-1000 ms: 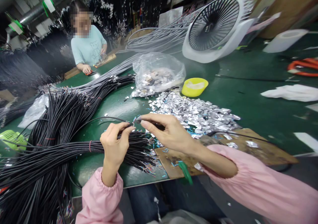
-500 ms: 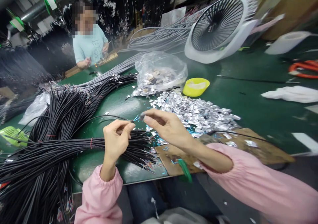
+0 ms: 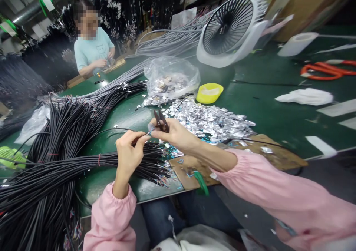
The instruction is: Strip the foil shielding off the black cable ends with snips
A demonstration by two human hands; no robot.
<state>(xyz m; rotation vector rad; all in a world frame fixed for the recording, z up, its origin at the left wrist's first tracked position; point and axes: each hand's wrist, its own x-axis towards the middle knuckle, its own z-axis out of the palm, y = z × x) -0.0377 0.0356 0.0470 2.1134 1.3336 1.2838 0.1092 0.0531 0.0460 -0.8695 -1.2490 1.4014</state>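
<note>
My left hand [image 3: 129, 151] pinches a thin black cable [image 3: 109, 129] near its end, thumb against forefinger. Short blue wires [image 3: 150, 131] stick out of that end, between my two hands. My right hand [image 3: 179, 134] is closed around small dark snips [image 3: 161, 121], whose two pointed blades stand up apart above the fingers. Its thumb and forefinger meet at the wire ends; a greyish cover is on a fingertip. Below my left hand lies a tied bundle of black cables [image 3: 111, 159] with stripped, coloured wire ends. Silvery foil scraps [image 3: 208, 121] are heaped beyond my right hand.
A brown board [image 3: 189, 169] lies at the table's front edge. Farther back are a clear bag of scraps [image 3: 172, 76], a yellow dish [image 3: 210, 93] and a white fan [image 3: 230, 32]. Orange-handled scissors [image 3: 322, 71] lie right. A co-worker [image 3: 94, 50] works across the table.
My right hand has turned, bringing the snips' blades into sight, and its fingertips are closer to my left hand. The view has shifted slightly right. The co-worker's hands have come together.
</note>
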